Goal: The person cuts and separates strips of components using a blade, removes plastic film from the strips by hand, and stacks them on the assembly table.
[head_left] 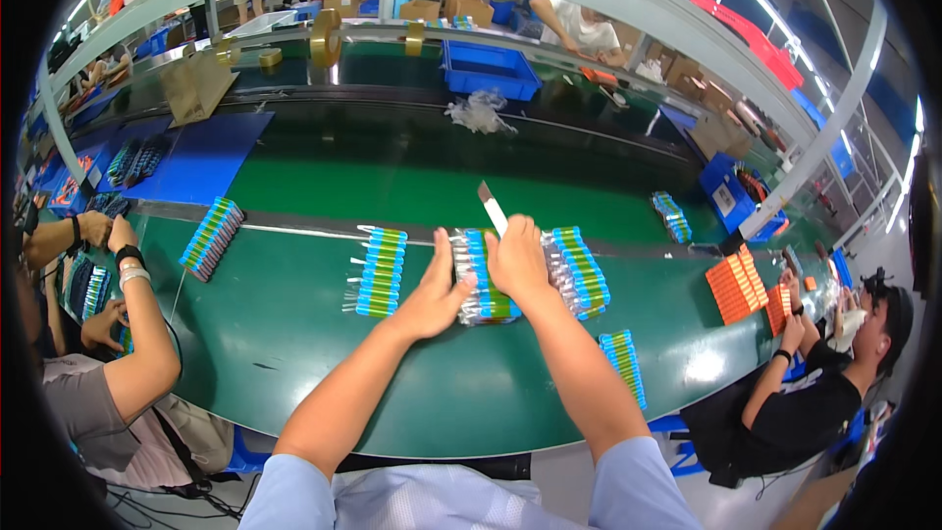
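My pale blue sleeves point(638, 491) come in lowest, over the near edge of the green table point(294, 373). Past my right forearm, a small blue-and-green bundle point(623, 368) lies on the tabletop. Farther in is my left hand point(430, 302), opened out, its straight fingers along the left side of the middle bundle point(478, 257) and its thumb over the top. My right hand point(520, 257) is clenched around a white-handled blade point(493, 208), whose dark tip points up and away from me, above that same bundle (my fingers cover most of the handle). The middle bundle sits in front of me, with the left-hand bundle point(381, 273) near it on one side and the right-hand bundle point(581, 273) just beside it on the other; both show blue and green bands. At my left sits a co-worker in a grey sleeve point(103, 424); at my right, one in a black shirt point(800, 432), near some orange blocks point(736, 287). Beyond the table's far edge runs a green belt point(353, 177), then crumpled clear plastic point(479, 113) by a blue tray point(491, 71). Farther still are a person in white point(587, 34) and cardboard boxes point(471, 10).
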Demonstrator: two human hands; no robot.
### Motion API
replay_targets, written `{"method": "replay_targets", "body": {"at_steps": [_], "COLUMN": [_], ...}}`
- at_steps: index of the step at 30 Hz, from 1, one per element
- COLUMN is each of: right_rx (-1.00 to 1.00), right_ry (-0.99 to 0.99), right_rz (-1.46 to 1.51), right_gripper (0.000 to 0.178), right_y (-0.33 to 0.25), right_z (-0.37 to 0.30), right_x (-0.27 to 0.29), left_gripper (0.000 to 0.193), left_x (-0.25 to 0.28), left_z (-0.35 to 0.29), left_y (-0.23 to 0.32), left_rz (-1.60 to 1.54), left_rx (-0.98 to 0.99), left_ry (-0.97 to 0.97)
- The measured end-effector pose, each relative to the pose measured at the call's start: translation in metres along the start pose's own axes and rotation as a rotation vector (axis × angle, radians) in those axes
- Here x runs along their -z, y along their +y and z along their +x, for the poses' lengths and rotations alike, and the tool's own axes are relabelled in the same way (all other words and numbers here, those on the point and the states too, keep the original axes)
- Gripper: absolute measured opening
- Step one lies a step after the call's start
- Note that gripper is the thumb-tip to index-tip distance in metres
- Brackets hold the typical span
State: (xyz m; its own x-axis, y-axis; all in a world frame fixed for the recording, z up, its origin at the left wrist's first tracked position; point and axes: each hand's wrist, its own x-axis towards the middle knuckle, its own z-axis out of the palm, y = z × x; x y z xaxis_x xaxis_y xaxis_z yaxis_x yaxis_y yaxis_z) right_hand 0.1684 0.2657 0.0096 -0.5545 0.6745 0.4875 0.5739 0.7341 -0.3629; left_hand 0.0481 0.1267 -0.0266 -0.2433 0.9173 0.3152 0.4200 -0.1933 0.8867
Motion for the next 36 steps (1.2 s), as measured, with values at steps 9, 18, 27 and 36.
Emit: {"method": "replay_targets", "body": {"at_steps": [9, 18, 27, 36], "right_rx": [-0.051, -0.781, -0.745, -0.674], "right_ry": [0.407, -0.142, 0.093, 0.039], "right_rz": [0.757, -0.032, 0.215, -0.017], "right_gripper": [0.035, 0.056, 0.053, 0.054], "right_y": [-0.001, 0.114, 0.150, 0.131], "right_z": [-0.061, -0.193, -0.210, -0.180], "right_x": [0.173, 0.206, 0.202, 0.215], "left_gripper": [0.047, 0.041, 0.032, 0.047], "left_x": [0.123, 0.083, 0.066, 0.059], "left_z": [-0.033, -0.128, -0.178, -0.183], "left_y": [0.067, 0.083, 0.083, 0.086], "left_rz": [0.623, 0.926, 0.690, 0.660], "left_rx": [0.121, -0.111, -0.036, 0.003], "left_ry": [-0.024, -0.237, -0.224, -0.136]}}
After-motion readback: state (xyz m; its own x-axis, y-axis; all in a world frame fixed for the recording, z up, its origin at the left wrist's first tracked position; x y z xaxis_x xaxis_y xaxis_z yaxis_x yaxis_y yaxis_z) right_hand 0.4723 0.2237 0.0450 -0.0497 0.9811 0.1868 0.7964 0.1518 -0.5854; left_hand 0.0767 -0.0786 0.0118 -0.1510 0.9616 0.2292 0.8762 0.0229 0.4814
